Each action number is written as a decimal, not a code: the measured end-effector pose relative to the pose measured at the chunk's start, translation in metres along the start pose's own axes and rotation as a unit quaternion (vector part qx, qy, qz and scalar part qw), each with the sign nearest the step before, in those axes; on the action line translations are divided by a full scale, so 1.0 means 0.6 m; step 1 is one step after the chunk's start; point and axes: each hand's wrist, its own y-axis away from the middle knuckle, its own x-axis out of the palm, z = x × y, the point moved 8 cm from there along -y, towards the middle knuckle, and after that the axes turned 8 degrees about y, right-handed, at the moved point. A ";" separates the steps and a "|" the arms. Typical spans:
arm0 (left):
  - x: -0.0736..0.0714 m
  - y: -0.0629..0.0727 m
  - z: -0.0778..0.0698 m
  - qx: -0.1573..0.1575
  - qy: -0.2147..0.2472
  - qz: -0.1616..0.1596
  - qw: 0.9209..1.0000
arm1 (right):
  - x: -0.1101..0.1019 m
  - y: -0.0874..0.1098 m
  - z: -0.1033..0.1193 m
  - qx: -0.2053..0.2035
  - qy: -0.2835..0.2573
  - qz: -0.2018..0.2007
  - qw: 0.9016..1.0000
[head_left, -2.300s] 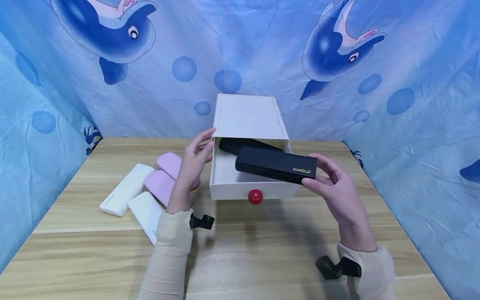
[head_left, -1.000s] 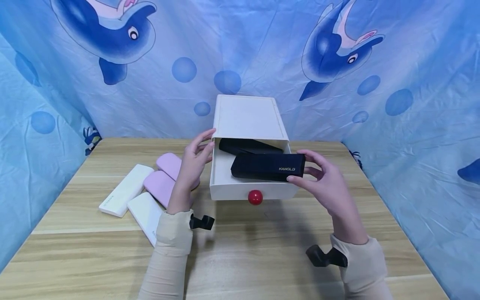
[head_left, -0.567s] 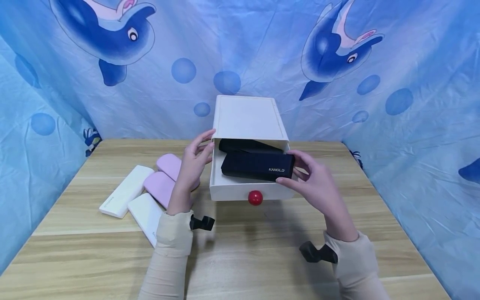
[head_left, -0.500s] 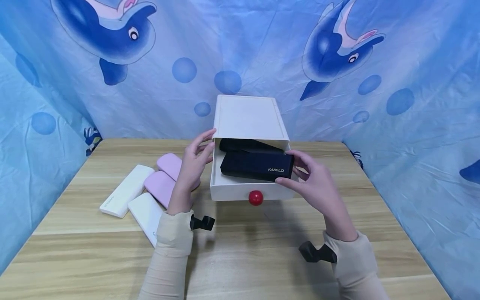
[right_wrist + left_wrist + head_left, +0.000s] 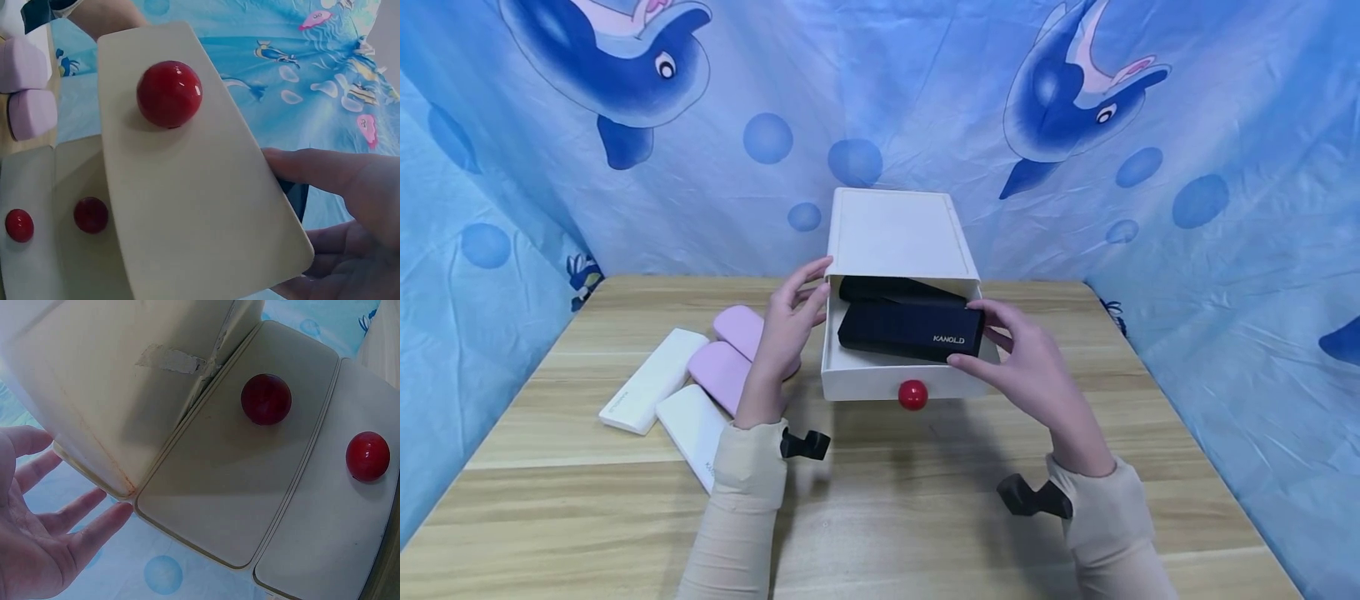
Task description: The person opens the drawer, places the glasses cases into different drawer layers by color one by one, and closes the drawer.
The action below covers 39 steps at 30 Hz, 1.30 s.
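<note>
My right hand [image 5: 1026,358] pinches the right end of a black glasses case [image 5: 910,329] marked KANOLD, thumb in front and fingers behind. The case lies crosswise over the pulled-out top drawer [image 5: 857,385] of a white cabinet [image 5: 901,233]; whether it touches the bottom cannot be told. Behind it, another black case [image 5: 868,288] is partly hidden under the cabinet's top. My left hand [image 5: 786,325] touches the left side of the cabinet with spread, nearly straight fingers. A red knob [image 5: 913,395] sits on the drawer's front. In the right wrist view, the drawer front hides most of the case.
Left of the cabinet, two purple cases [image 5: 722,375] and two white cases [image 5: 653,381] lie on the wooden table [image 5: 880,517]. Two lower drawers [image 5: 194,500] with red knobs are pushed in. A blue dolphin-print cloth [image 5: 895,100] hangs behind and at both sides.
My right hand has carried the black case leftward and lower, from jutting past the drawer's right side to within it. My left hand and the drawer have stayed in place.
</note>
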 end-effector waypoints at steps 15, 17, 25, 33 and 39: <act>-0.001 0.000 0.002 0.000 0.001 -0.001 1.000 | -0.006 -0.011 -0.005 0.006 0.029 0.026 0.999; -0.002 0.000 0.002 0.000 0.002 -0.001 1.000 | -0.005 -0.011 -0.006 0.009 0.025 0.027 0.999; 0.000 0.000 -0.001 -0.006 0.001 -0.001 1.000 | -0.006 -0.009 -0.006 0.009 0.018 0.026 0.999; 0.001 -0.001 -0.001 -0.004 0.002 -0.002 1.000 | -0.006 -0.008 -0.005 -0.006 0.018 0.032 0.999; 0.000 0.000 0.000 -0.006 0.005 -0.002 1.000 | -0.008 -0.007 -0.003 -0.004 0.024 0.039 0.999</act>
